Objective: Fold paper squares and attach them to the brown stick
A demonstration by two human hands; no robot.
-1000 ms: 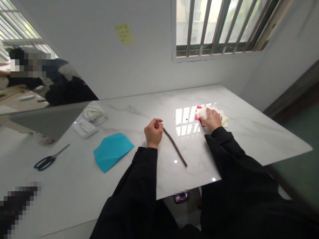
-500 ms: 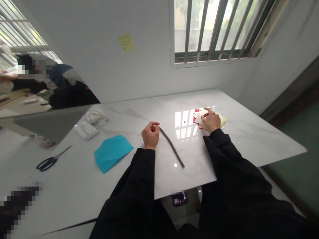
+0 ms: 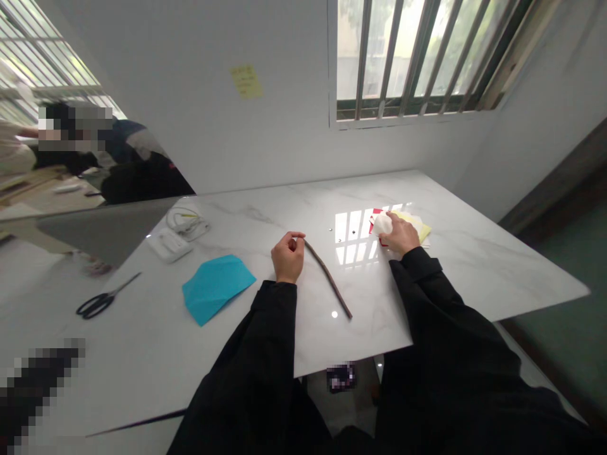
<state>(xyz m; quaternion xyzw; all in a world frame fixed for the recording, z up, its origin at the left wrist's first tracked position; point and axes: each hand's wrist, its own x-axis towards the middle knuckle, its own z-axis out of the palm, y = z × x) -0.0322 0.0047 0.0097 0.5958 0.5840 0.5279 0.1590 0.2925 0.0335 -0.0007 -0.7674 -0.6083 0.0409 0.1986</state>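
My left hand (image 3: 288, 256) is closed, with thumb and index finger pinched at the upper end of a thin brown stick (image 3: 329, 278). The stick slants over the white marbled table (image 3: 379, 303) toward its front edge. To the right, my right hand (image 3: 401, 235) pinches a white rounded paper piece (image 3: 383, 222) between thumb and fingers. It is over a small pile of paper, where red paper (image 3: 377, 211) and yellow paper (image 3: 425, 232) stick out. The palm hides part of that pile. Left of my left hand lies a folded sheet of blue paper (image 3: 218, 287).
Black-handled scissors (image 3: 97, 305) lie at the left. Behind them are a white box (image 3: 169, 245) and a coiled white cable (image 3: 192, 224). Tiny dark bits (image 3: 353, 232) dot the table between my hands. Another person (image 3: 133, 158) is beyond the partition at the back left.
My right hand has shifted slightly at the paper pile, and a white rounded piece now shows raised at its fingers. My left hand and the stick stay as they were.
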